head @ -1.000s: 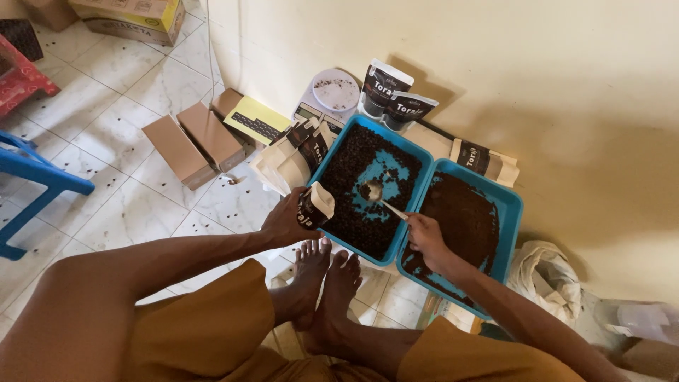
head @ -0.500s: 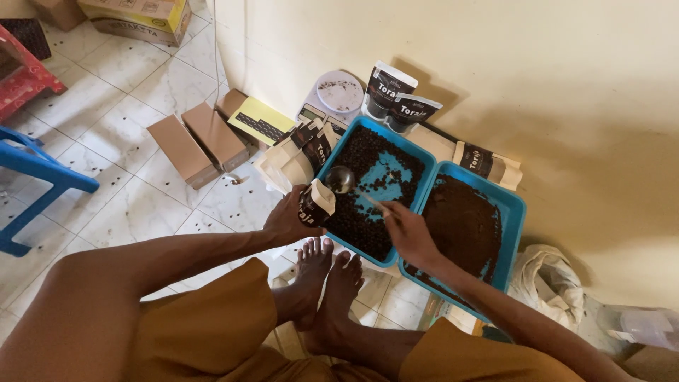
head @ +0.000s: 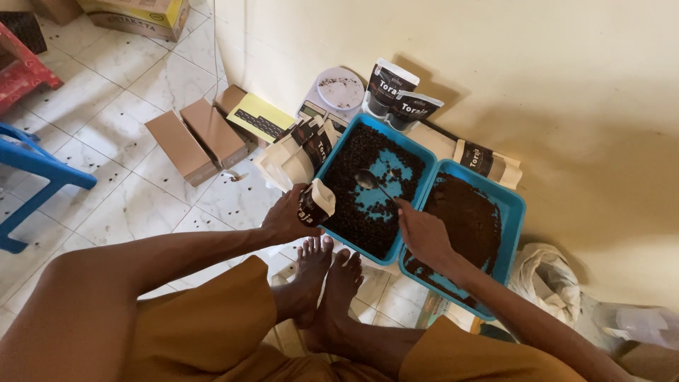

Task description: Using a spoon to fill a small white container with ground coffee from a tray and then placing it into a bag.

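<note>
Two hands busy: left hand (head: pixel 286 221) closed around small open pouch (head: pixel 313 205) at near-left edge of bean tray (head: pixel 417 152). Right hand (head: pixel 423 237) pinches spoon (head: pixel 373 183); its handle runs diagonally, bowl just right of pouch mouth.

Plastic, metal, paper and tile

The two blue trays (head: pixel 421 152) looked smooth plastic; the spoon (head: pixel 368 180) was shiny metal; the small pouch (head: pixel 313 204) showed matt black and white paper; the boxes (head: pixel 198 138) were dull brown cardboard; the floor tiles (head: pixel 120 127) were glossy.
</note>
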